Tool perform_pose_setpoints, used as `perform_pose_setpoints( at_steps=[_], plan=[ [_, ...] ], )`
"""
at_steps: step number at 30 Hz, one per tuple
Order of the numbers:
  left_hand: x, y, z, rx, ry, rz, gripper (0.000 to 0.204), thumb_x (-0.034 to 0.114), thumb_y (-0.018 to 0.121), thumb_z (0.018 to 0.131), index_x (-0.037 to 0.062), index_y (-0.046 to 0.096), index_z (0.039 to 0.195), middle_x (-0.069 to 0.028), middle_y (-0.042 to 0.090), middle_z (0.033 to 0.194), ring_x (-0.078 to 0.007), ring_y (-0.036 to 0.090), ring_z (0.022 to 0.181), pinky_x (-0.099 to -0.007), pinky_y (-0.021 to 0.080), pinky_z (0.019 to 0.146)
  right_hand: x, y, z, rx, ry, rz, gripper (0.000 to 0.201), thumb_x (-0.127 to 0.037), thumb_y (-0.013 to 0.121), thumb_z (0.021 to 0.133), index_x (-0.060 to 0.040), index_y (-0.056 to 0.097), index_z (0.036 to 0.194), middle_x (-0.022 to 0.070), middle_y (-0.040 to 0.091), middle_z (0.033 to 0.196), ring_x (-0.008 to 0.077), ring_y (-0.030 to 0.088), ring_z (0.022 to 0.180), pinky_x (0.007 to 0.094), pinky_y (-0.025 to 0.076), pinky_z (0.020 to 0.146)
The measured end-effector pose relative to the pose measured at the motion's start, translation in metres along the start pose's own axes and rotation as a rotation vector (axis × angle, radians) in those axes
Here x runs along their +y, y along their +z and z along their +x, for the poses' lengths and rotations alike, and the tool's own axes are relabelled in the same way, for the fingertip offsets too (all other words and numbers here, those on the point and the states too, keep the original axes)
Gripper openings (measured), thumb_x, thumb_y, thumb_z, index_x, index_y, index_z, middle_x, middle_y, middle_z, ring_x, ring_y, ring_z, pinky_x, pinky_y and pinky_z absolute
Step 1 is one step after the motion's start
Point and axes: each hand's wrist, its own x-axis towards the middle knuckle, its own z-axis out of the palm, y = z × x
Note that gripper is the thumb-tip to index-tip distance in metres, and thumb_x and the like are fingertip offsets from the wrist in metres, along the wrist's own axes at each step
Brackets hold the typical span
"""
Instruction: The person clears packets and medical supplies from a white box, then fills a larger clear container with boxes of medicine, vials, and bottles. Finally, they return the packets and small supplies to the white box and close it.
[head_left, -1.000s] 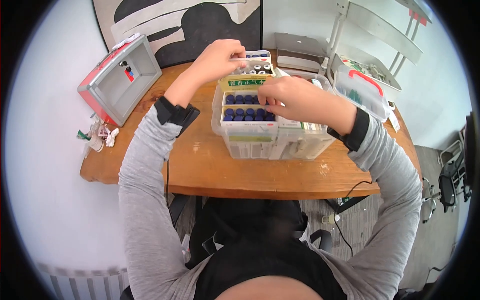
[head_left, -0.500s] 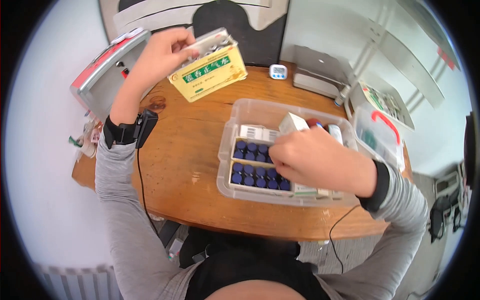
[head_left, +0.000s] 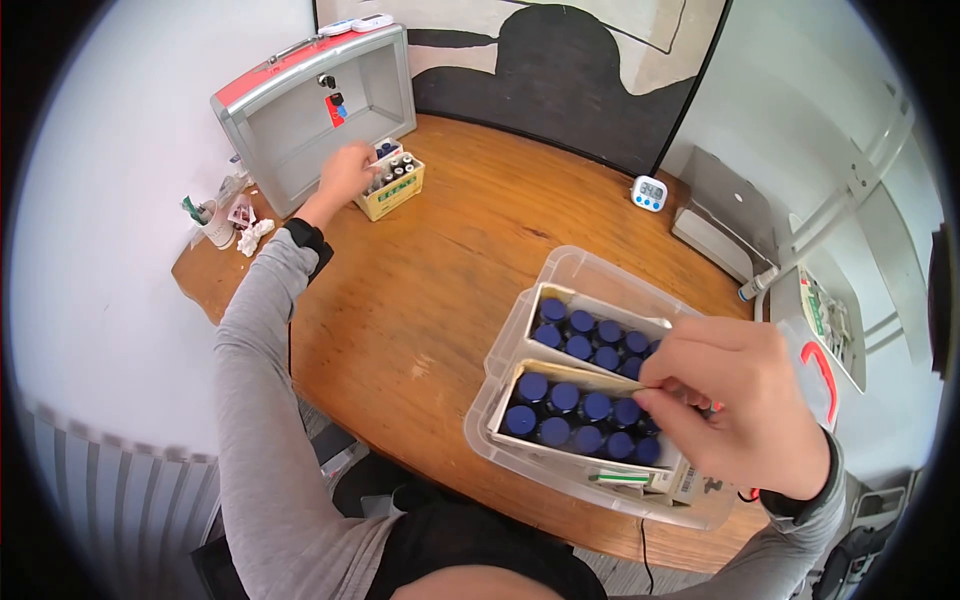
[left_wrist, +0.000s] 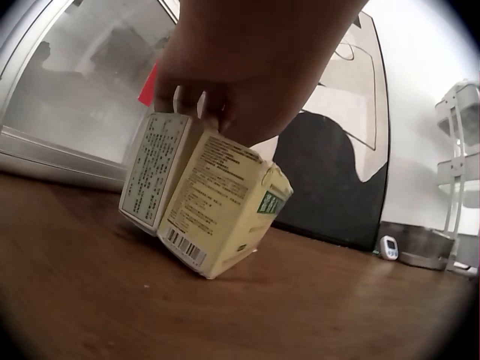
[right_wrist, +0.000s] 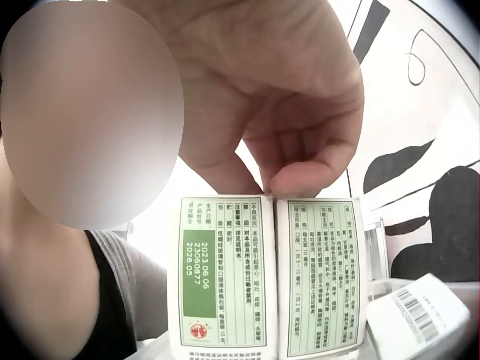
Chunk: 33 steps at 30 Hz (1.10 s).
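By the case, my left hand [head_left: 348, 172] grips the top edges of two small cartons side by side. One is a yellow carton [left_wrist: 214, 199] of white-capped bottles; the other, a white carton [left_wrist: 154, 169], shows blue caps in the head view. Both are at the tabletop. My right hand [head_left: 745, 395] pinches the adjoining walls of two more cartons between thumb and fingers. These open cartons [right_wrist: 319, 277] hold rows of blue-capped bottles [head_left: 563, 397]. They stand up above the rim of the clear plastic bin [head_left: 487, 385], and the hand covers their right ends.
An open red-and-silver case [head_left: 300, 130] stands at the back left, beside a small cup [head_left: 216, 228]. A white timer [head_left: 649, 193] and a grey boxy device [head_left: 722, 215] are at the back right. Near the right edge is a lid with a red handle [head_left: 820, 375].
My left hand has carried the yellow carton left from the bin and down to the table by the case. My right hand has raised its two cartons in the bin. The head view has turned left.
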Motion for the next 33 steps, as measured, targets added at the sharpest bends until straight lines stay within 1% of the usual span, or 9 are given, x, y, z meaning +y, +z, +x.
perform_pose_setpoints(
  at_steps=[6, 17, 20, 26, 28, 29, 30, 32, 33],
  plan=[
    [-0.024, -0.004, 0.017, -0.188, -0.046, 0.048, 0.015, 0.015, 0.073, 0.082, 0.0037, 0.068, 0.091, -0.0143, 0.066, 0.089, -0.0324, 0.065, 0.082, -0.0409, 0.051, 0.072, 0.005, -0.026, 0.017, 0.079, 0.087, -0.050, 0.014, 0.009, 0.072, 0.066, 0.0019, 0.064, 0.075, 0.0073, 0.058, 0.067, 0.0161, 0.057, 0.056, 0.0258, 0.042, 0.050],
    [0.224, -0.173, 0.008, -0.095, 0.915, -0.457, 0.019, 0.010, 0.067, 0.092, 0.0007, 0.067, 0.109, -0.0066, 0.062, 0.101, -0.0181, 0.059, 0.095, -0.0313, 0.048, 0.085, 0.082, -0.006, 0.104, 0.282, -0.230, -0.310, 0.011, -0.002, 0.071, 0.073, 0.0023, 0.062, 0.077, 0.0126, 0.057, 0.068, 0.0240, 0.057, 0.060, 0.0336, 0.045, 0.057],
    [0.233, -0.171, 0.007, -0.164, 0.872, -0.400, 0.016, 0.006, 0.069, 0.088, -0.0003, 0.064, 0.102, -0.0069, 0.061, 0.097, -0.0195, 0.057, 0.091, -0.0325, 0.047, 0.082, 0.081, -0.004, 0.118, 0.242, -0.125, -0.313, 0.009, -0.007, 0.062, 0.073, -0.0018, 0.068, 0.075, 0.0158, 0.066, 0.074, 0.0357, 0.064, 0.076, 0.0444, 0.052, 0.068],
    [0.226, -0.164, 0.012, -0.243, 0.758, -0.459, 0.015, 0.006, 0.069, 0.087, -0.0013, 0.061, 0.097, -0.0087, 0.059, 0.090, -0.0222, 0.055, 0.079, -0.0332, 0.047, 0.075, 0.091, 0.000, 0.125, 0.256, -0.256, -0.253, 0.009, -0.005, 0.067, 0.077, 0.0034, 0.064, 0.077, 0.0133, 0.059, 0.063, 0.0238, 0.059, 0.057, 0.0330, 0.047, 0.057],
    [0.229, -0.162, 0.011, -0.298, 0.806, -0.446, 0.015, 0.006, 0.069, 0.087, -0.0016, 0.060, 0.096, -0.0092, 0.058, 0.088, -0.0225, 0.055, 0.078, -0.0331, 0.047, 0.074, 0.086, -0.002, 0.124, 0.148, -0.196, -0.149, 0.009, -0.005, 0.066, 0.078, 0.0029, 0.064, 0.075, 0.0129, 0.060, 0.062, 0.0235, 0.058, 0.056, 0.0329, 0.047, 0.057],
    [0.231, -0.162, 0.006, -0.284, 0.788, -0.405, 0.015, 0.006, 0.069, 0.087, -0.0018, 0.060, 0.096, -0.0095, 0.058, 0.087, -0.0226, 0.055, 0.078, -0.0331, 0.047, 0.073, 0.085, -0.007, 0.124, 0.060, -0.016, -0.284, 0.059, -0.016, 0.068, 0.073, -0.0143, 0.056, 0.131, 0.0188, 0.064, 0.127, 0.0350, 0.066, 0.107, 0.0404, 0.054, 0.078],
    [0.234, -0.161, 0.001, -0.268, 0.767, -0.363, 0.015, 0.006, 0.069, 0.087, -0.0020, 0.059, 0.096, -0.0099, 0.057, 0.086, -0.0226, 0.055, 0.077, -0.0331, 0.046, 0.073, 0.089, -0.026, 0.134, 0.059, -0.005, -0.280, 0.059, -0.016, 0.068, 0.073, -0.0143, 0.056, 0.131, 0.0188, 0.064, 0.127, 0.0350, 0.066, 0.107, 0.0404, 0.054, 0.078],
    [0.235, -0.153, -0.004, -0.227, 0.786, -0.406, 0.013, 0.009, 0.066, 0.090, 0.0000, 0.057, 0.092, -0.0103, 0.053, 0.080, -0.0229, 0.055, 0.073, -0.0358, 0.045, 0.066, 0.093, -0.063, 0.160, -0.798, -0.358, -0.270, 0.058, -0.019, 0.070, 0.071, -0.0078, 0.056, 0.126, 0.0206, 0.064, 0.122, 0.0348, 0.065, 0.103, 0.0404, 0.053, 0.076],
    [0.235, -0.150, -0.005, -0.197, 0.799, -0.388, 0.012, 0.008, 0.065, 0.090, -0.0001, 0.056, 0.091, -0.0110, 0.053, 0.080, -0.0241, 0.054, 0.073, -0.0362, 0.044, 0.066, 0.099, -0.046, 0.149, -0.800, -0.361, -0.267, 0.058, -0.019, 0.070, 0.071, -0.0078, 0.056, 0.126, 0.0206, 0.064, 0.122, 0.0348, 0.065, 0.103, 0.0404, 0.053, 0.076]
  ],
)
